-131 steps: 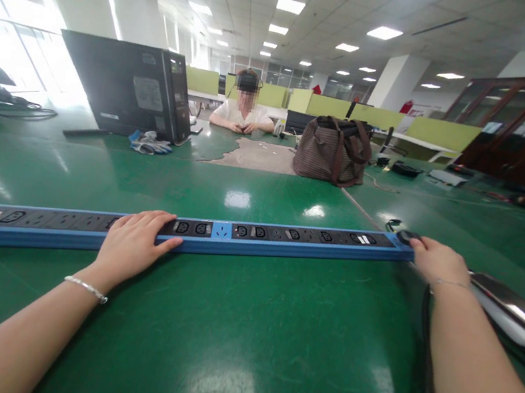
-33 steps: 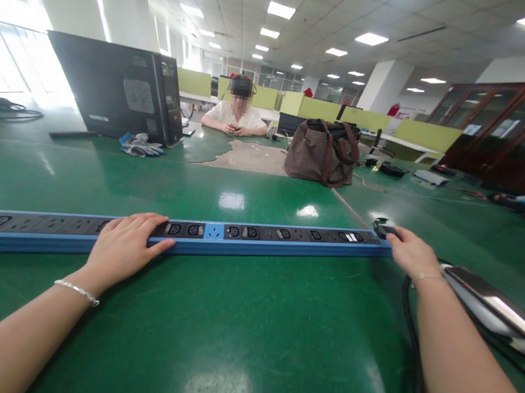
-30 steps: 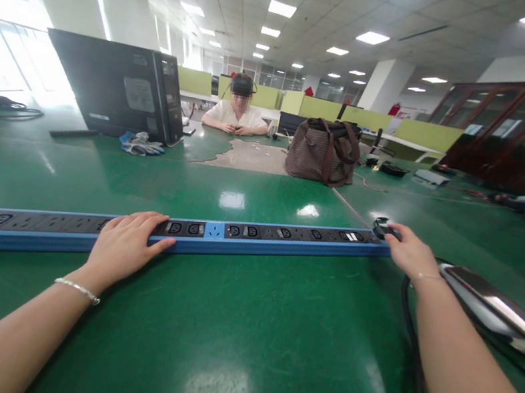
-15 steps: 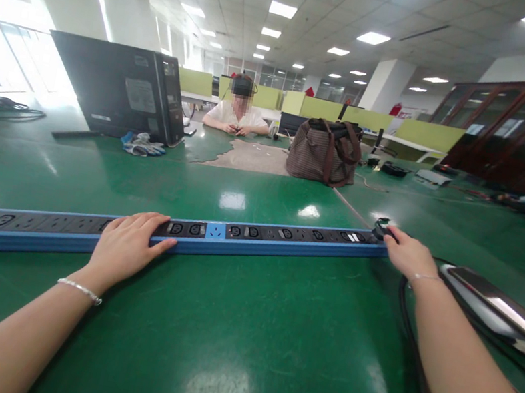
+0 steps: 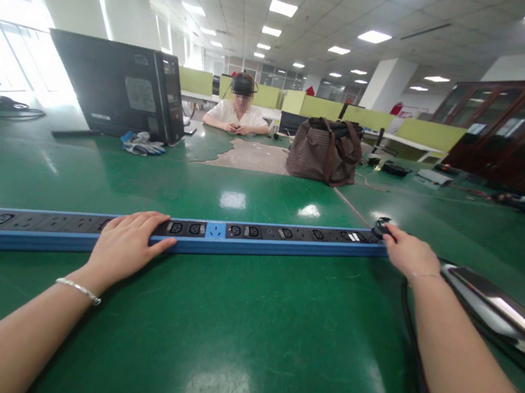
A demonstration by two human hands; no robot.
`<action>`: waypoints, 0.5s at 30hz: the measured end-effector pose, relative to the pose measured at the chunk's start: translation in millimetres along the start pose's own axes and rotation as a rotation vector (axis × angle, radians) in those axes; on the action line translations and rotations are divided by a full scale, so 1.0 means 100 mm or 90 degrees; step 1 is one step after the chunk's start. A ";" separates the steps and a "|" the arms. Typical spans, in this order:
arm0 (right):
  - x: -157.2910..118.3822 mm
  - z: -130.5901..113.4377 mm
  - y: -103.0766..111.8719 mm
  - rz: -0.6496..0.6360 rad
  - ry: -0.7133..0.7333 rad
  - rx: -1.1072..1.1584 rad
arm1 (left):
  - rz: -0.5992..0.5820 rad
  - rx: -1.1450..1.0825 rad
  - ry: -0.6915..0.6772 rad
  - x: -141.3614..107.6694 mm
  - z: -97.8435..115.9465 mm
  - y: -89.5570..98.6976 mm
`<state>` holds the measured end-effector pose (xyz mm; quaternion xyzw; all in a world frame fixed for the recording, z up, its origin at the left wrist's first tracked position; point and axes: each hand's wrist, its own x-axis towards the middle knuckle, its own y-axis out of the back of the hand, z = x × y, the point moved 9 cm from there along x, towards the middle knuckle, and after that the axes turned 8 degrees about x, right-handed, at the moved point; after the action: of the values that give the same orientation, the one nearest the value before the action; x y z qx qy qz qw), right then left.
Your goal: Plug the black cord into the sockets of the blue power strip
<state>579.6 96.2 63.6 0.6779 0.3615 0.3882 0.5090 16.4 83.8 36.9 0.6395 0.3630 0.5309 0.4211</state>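
Observation:
A long blue power strip [image 5: 253, 248] with black sockets lies across the green table, running beyond the left edge of view. My left hand [image 5: 130, 242] grips it left of the light-blue socket, fingers over the top and thumb along the near side. At the strip's right end, my right hand [image 5: 409, 253] is closed on a black plug [image 5: 381, 227]. The plug sits at the end of the strip; its prongs are hidden, so I cannot tell how deep it is in. A black cable [image 5: 412, 345] runs below my right forearm.
A black and silver device [image 5: 501, 310] lies right of my right arm. Farther back are a black computer case [image 5: 119, 90], gloves [image 5: 142, 144] and a brown bag [image 5: 323, 153]. Another person [image 5: 237, 114] sits across the green table [image 5: 239, 328], hands together.
Hardly anything differs. My right hand has shifted very slightly at the plug, while my left hand and the power strip stay where they were.

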 end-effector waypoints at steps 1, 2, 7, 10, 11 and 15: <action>-0.01 0.00 0.01 -0.004 -0.018 -0.011 | 0.000 -0.001 0.000 0.00 0.00 0.00; -0.02 -0.01 0.01 -0.006 -0.034 -0.019 | 0.001 -0.001 0.001 0.00 -0.01 -0.01; -0.02 -0.03 -0.03 -0.005 -0.037 -0.019 | 0.001 0.011 -0.005 0.00 -0.01 -0.02; 0.00 -0.04 -0.07 0.005 -0.018 -0.017 | -0.002 0.022 -0.010 0.00 0.00 -0.01; 0.01 -0.03 -0.07 0.012 -0.013 -0.014 | -0.003 0.023 -0.010 0.00 0.00 -0.01; 0.02 0.02 -0.09 0.036 -0.008 -0.004 | -0.007 0.012 -0.007 0.00 0.00 -0.01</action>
<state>581.3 98.9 54.9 0.6888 0.3379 0.3992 0.5020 16.4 84.4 36.1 0.6442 0.3692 0.5218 0.4200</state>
